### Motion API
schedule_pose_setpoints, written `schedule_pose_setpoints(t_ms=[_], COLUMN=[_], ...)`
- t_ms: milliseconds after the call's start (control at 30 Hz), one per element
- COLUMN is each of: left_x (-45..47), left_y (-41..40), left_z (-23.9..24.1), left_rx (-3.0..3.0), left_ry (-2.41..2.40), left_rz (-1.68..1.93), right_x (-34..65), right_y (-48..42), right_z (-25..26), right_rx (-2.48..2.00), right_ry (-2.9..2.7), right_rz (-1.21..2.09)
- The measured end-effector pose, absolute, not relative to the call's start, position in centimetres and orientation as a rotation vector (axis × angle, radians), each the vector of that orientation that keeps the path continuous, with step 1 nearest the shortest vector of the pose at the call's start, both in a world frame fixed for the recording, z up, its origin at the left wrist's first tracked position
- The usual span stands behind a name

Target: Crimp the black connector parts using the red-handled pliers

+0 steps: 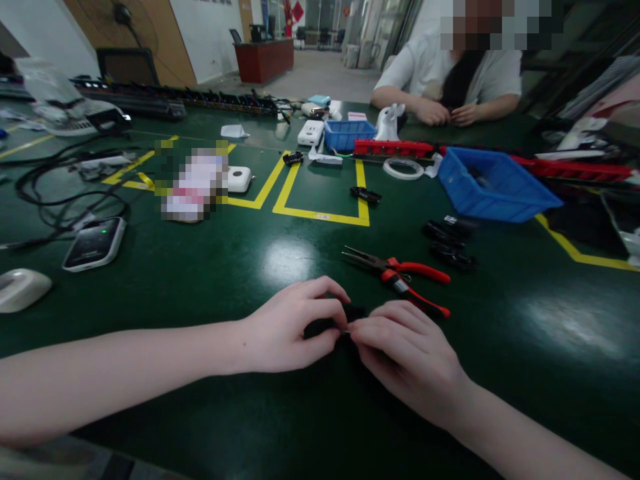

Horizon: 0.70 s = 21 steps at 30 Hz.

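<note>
My left hand (pixel 300 323) and my right hand (pixel 407 353) meet fingertip to fingertip over the green tabletop (pixel 240 413). Between their pinched fingers shows a tiny shiny metal piece (pixel 346 331), too small to name. A dark part (pixel 356 311) lies just behind the fingertips, mostly hidden by them. Beyond my right hand rest red-handled long-nose pliers (pixel 387 267), their jaws slightly apart and pointing left. Several black parts (pixel 447 243) lie in a blurred cluster farther to the right.
A blue bin (pixel 495 187) stands at the right, with a roll of tape (pixel 403 169) beside it. Phones, black cables (pixel 37 193) and a white mouse (pixel 23 290) lie at the left. Across the table sits another person (pixel 450 80), both hands together at its edge.
</note>
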<state>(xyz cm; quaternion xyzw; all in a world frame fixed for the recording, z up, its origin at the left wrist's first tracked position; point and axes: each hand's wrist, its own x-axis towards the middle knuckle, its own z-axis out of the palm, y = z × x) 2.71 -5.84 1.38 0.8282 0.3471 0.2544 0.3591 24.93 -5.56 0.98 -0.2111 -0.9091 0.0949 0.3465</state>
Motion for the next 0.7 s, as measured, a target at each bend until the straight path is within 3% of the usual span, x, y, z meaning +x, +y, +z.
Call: schedule_pose_setpoints(t_ms=[333,700], left_x=[2.64,2.38], left_y=[-5.85,-5.58], left_z=[1.44,1.28], left_rx=[2.191,2.153], left_ry=[0.874,0.811], left_rz=[0.628,0.659], right_x=[24.78,25.23], right_y=[-5.37,-4.88], right_z=[1.11,1.18], right_rx=[-0.582,-0.682], right_ry=[-2.351,-2.283], right_rz=[0.203,0.394])
